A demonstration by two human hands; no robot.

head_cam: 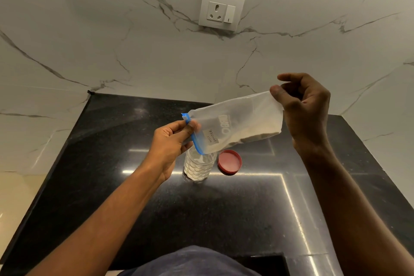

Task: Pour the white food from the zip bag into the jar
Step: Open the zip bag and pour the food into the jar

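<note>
Both hands pinch the zip bag (pixel 235 123): left hand (pixel 172 143) at its blue mouth, right hand (pixel 304 107) its bottom.

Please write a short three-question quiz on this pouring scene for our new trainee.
1. True or false: the red lid is screwed onto the jar.
2. Which hand pinches the zip bag at its blue zip end: A) left hand B) right hand?
3. Fill in: the bag's mouth is tipped down over the ____.

Key: 1 false, the lid lies on the counter beside the jar; 2 A; 3 jar.
</note>
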